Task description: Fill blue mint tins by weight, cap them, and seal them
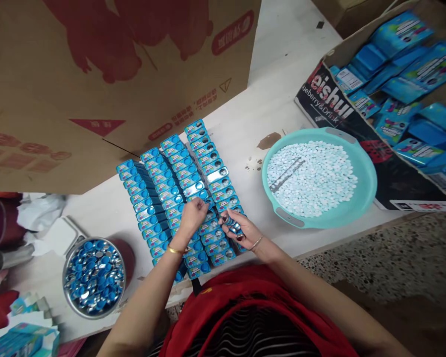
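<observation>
My left hand (194, 212) is over the rows of small blue tins (172, 201), its fingers pinched together at one tin's round opening. Whatever may be in that pinch is hidden. To its right, my right hand (245, 230) curls around several small round metal caps (235, 227), just above the right-hand rows. The tins stand upright in long columns, with printed tops and a round hole at one end. White pieces show in the holes of the right-hand columns. A few tops look plain silver.
A turquoise basin (367, 173) holds white tablets and a flat metal strip (287, 174). At left, a metal pot (123, 277) contains many blue and silver caps. A large cardboard box (134, 99) stands behind the tins. An open carton (342, 119) of blue packs is at right.
</observation>
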`<state>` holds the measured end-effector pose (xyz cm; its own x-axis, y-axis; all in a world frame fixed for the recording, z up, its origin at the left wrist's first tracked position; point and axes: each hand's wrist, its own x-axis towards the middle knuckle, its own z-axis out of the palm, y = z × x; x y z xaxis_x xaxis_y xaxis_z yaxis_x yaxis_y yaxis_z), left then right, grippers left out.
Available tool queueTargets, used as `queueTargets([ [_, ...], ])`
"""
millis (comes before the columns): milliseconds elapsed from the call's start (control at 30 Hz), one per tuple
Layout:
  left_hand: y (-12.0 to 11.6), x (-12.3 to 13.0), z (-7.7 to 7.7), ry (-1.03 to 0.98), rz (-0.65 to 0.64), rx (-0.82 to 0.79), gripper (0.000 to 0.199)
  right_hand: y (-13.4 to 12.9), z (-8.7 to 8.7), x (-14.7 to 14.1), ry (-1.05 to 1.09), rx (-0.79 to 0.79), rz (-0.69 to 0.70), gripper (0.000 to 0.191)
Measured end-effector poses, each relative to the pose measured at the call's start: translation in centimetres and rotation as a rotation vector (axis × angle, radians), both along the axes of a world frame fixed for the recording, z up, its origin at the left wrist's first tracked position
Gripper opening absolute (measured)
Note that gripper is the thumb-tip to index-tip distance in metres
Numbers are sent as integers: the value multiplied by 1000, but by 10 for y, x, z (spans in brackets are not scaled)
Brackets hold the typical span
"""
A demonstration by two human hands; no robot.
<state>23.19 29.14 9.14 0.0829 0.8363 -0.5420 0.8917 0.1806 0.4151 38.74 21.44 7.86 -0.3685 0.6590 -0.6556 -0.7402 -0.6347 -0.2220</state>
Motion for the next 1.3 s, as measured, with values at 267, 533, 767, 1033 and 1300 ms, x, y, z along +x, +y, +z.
queueTargets([
  [267, 39, 7, -14, 347, -143, -128, 32, 4, 3, -1, -66, -119, -16, 32],
  [533, -3, 9, 15, -66, -189, 60, 27, 0, 14, -9, -106, -229, -93, 36],
  [767, -55, 3, 27, -611, -98, -49, 26, -18, 14, -22, -196, -135, -54, 43],
  [1033, -43, 3, 13, -166, -5, -29, 17, -23, 16, -18, -256, -127, -38, 41],
  [1300, -25, 4, 9, 264, -124, 27, 15, -24, 16, -6, -280, -143, 45, 46],
])
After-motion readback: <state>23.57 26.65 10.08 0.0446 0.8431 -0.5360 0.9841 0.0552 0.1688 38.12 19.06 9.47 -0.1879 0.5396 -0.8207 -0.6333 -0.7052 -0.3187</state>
